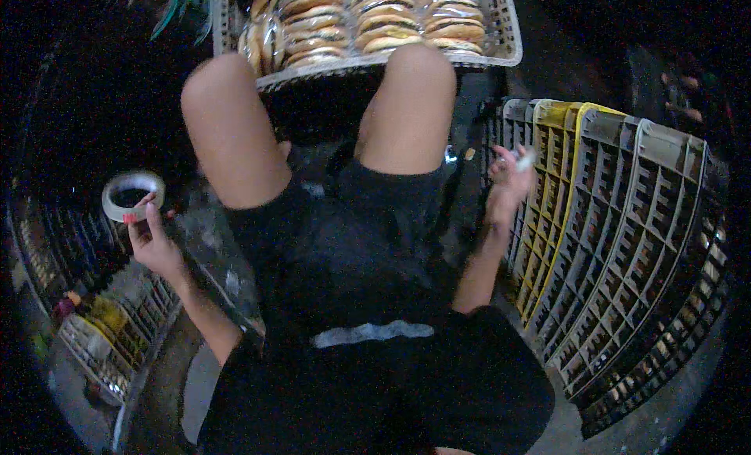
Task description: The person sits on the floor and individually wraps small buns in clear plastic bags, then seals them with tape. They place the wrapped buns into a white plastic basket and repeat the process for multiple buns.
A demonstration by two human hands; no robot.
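A roll of clear adhesive tape (109, 204) is pinched between the thumb and fingers of my left hand (155, 244), out to the left of my knees. A red mark shows on the roll's lower edge. Out to the right, my right hand (511, 182) is raised beside the stacked crates, blurred by motion. A small whitish thing (527, 158) shows at its fingers, too blurred to name. Beyond my knees stands a pale plastic crate (509, 51) with rows of filled round buns (387, 24) in clear plastic wrap.
Grey and yellow plastic crates (616, 220) are nested in a row close on my right. Another crate (126, 370) with yellow and purple things stands at the lower left. Green-blue strands (170, 12) hang at the upper left. Much of the surroundings is dark.
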